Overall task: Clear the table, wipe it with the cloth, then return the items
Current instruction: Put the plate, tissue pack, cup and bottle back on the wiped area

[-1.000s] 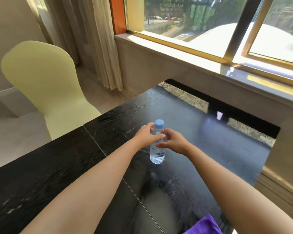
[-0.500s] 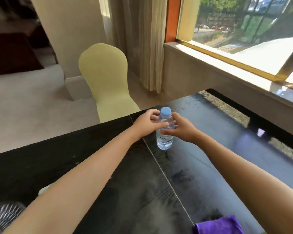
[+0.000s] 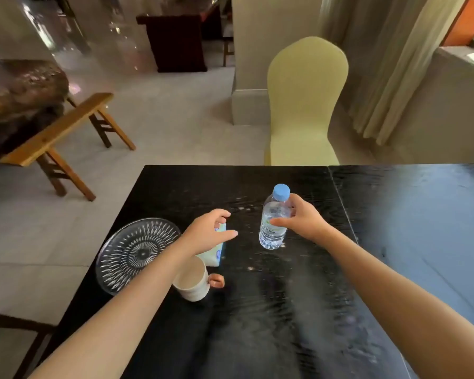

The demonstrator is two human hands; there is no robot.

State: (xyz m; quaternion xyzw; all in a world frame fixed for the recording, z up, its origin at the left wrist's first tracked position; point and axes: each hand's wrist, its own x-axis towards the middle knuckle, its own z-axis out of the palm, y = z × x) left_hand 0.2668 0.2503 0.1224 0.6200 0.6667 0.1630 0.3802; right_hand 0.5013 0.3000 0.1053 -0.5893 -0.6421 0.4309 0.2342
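The right hand [image 3: 301, 220] grips the bottle [image 3: 272, 228] from the side, thumb across the label and fingers curled round the far side, just below the blue cap [image 3: 281, 191]. The bottle leans a little, its top tilted toward that hand. Its base is at or just above the table [image 3: 285, 324]; which one cannot be told. The grip sits high on a water-filled bottle, so a quick swing could make the heavy lower part pivot and slip, or knock against the tabletop.

The left hand [image 3: 205, 233] is spread loosely, thumb pointing toward the bottle and fingers bent over the far end of a tissue pack [image 3: 212, 254] directly under the palm. It has not closed round the pack, and whether it touches it is unclear.

The bigger risk lies on this side. A cup [image 3: 190, 283] stands right under the left forearm, just behind the wrist, and a glass plate [image 3: 132, 255] lies just outside that hand, close to the table's edge. If the arm drops or draws back while lifting the pack, the forearm could tip the cup. A sideways sweep could push the plate toward the edge, and glass would likely break on the hard floor. Dragging the pack back toward the body would also bump it into the cup.

The cloth is not in view.
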